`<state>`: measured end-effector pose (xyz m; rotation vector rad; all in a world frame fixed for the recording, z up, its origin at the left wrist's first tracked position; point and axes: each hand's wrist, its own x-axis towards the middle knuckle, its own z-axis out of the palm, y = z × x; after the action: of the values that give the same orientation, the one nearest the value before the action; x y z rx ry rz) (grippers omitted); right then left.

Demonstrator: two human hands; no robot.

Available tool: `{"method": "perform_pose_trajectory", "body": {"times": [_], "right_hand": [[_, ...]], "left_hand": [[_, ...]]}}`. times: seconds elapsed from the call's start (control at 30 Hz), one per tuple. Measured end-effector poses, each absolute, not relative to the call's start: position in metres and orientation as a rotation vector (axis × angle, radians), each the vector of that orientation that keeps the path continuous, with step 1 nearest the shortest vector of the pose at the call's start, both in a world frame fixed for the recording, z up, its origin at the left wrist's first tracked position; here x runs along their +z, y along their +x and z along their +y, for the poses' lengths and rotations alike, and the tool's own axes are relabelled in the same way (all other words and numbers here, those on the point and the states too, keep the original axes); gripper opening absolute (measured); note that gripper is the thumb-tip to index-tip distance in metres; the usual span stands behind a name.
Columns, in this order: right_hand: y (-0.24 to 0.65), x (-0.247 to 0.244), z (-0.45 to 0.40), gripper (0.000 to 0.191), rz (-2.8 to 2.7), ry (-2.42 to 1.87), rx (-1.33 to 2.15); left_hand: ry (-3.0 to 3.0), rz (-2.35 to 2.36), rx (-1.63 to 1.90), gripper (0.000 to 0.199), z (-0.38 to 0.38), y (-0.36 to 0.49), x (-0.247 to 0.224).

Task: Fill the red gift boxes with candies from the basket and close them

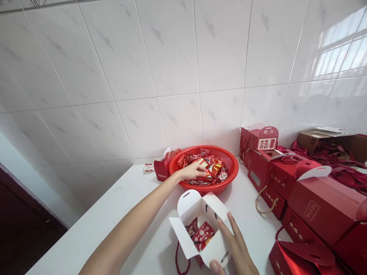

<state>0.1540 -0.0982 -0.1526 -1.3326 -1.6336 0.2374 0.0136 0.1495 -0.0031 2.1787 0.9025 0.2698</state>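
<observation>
My left hand [196, 170] reaches into a red plastic basket [233, 175], its fingers closed on a red-wrapped candy [207, 173] among the heap. Part of the grip is hidden. Below the basket, an opened gift box [183, 236] with white inner walls stands on the table, its flaps spread. Several wrapped sweets, including a red packet with white dots [204, 233], lie inside it. My right hand [239, 248] holds this box at its right side, fingers along the outer wall and thumb at the near flap. A dark red cord [177, 259] hangs from the box.
Red gift boxes [312, 206] with rope handles are stacked along the right side. Behind them sits an open cardboard carton [309, 141] beside dark red ribbons. A small red box [162, 170] and printed cards [148, 168] lie left of the basket. A tiled wall [177, 68] bounds the white table [137, 191].
</observation>
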Motion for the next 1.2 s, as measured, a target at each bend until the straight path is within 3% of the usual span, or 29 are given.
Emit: {"method": "perform_pose_trajectory", "body": {"times": [0.17, 0.3, 0.57, 0.8, 0.97, 1.2], "right_hand": [[0.155, -0.133, -0.106, 0.062, -1.618, -1.284, 0.327], [0.155, -0.124, -0.111, 0.059, -1.607, -1.293, 0.372], [0.154, -0.118, -0.113, 0.059, -1.606, -1.300, 0.341], [0.153, -0.106, -0.117, 0.058, -1.594, -1.286, 0.373], [0.157, -0.114, -0.116, 0.057, -1.611, -1.252, 0.312], [0.162, -0.119, -0.113, 0.055, -1.714, -1.060, 0.190]], "left_hand": [[2.105, 0.846, 0.416, 0.038, 0.122, -0.003, 0.033], [2.097, 0.793, 0.278, 0.028, 0.086, -0.018, 0.059], [2.512, 0.997, 0.026, 0.031, 0.019, -0.046, 0.070], [2.412, 0.980, -0.226, 0.074, 0.006, -0.071, 0.068], [2.436, 1.000, 0.056, 0.048, 0.006, -0.064, 0.047], [2.387, 1.068, 0.340, 0.064, 0.002, -0.047, 0.017]]}}
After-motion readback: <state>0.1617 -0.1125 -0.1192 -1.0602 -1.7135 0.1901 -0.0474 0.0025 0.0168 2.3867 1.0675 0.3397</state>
